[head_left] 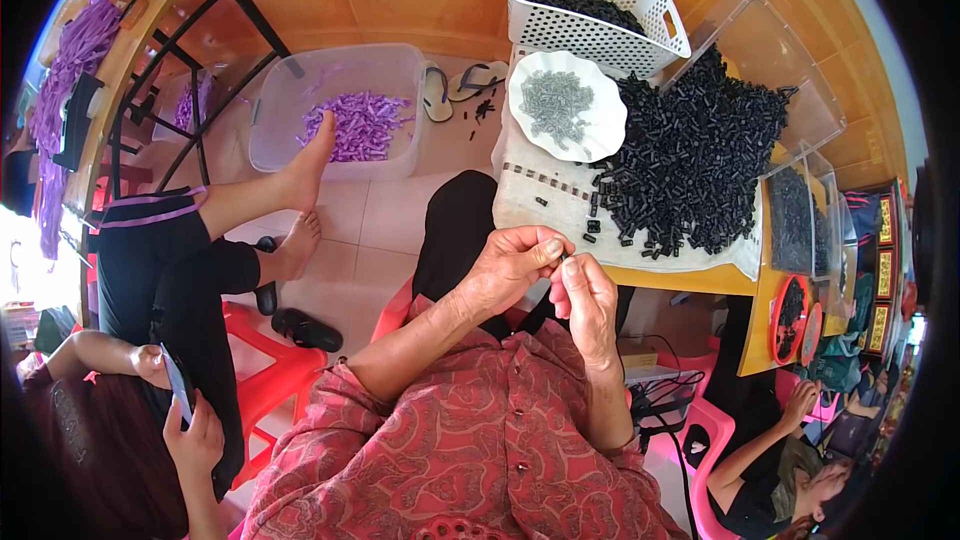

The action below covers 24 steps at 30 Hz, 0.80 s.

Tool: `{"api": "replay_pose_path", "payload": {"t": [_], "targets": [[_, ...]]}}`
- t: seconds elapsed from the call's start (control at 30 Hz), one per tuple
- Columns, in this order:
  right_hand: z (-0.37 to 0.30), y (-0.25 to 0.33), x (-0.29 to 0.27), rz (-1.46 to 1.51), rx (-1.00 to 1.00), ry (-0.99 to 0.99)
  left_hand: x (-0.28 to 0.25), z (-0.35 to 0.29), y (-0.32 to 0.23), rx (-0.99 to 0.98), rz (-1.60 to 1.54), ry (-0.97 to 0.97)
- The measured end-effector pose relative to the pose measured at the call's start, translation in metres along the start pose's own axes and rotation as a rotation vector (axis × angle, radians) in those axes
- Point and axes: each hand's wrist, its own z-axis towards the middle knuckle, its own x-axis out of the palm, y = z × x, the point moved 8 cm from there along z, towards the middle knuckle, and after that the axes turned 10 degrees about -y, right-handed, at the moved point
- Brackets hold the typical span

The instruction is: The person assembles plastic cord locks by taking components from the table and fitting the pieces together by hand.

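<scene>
In front of my chest my left hand (515, 262) and my right hand (587, 305) meet at the fingertips. Both are closed in a pinch around a small black piece (564, 255), mostly hidden by the fingers. Just beyond, on the cloth-covered table (535, 202), spreads a large heap of short black cylindrical pieces (690, 160). Several loose ones lie at its near left edge. A white scalloped dish (604, 133) beside the heap holds small greyish, see-through pieces (558, 105).
A white perforated basket (600, 38) of black pieces stands behind the dish. Clear bins (795, 215) line the right side. On the floor at left is a clear tub (280, 145) of purple strips. One person sits at left with a phone (178, 380), another at right.
</scene>
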Motion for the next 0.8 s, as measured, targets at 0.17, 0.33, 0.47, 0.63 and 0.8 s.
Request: {"api": "replay_pose_path", "payload": {"t": [0.17,0.33,0.47,0.63,0.8], "targets": [[0.0,0.006,0.001,-0.033,-0.089,-0.03,-0.007,0.001,-0.004,0.032,0.049,-0.03],[0.002,0.012,-0.001,-0.248,-0.263,-0.095,-0.009,0.002,-0.005,0.057,0.075,-0.06],[0.005,0.015,-0.002,-0.376,-0.305,-0.117,-0.009,0.002,-0.005,0.077,0.151,-0.048],[0.005,0.011,-0.004,-0.352,-0.316,-0.069,-0.007,0.0,-0.001,0.044,0.29,-0.034],[0.005,0.005,-0.006,-0.295,-0.174,0.007,-0.003,0.001,0.002,-0.01,0.269,0.024]]}}
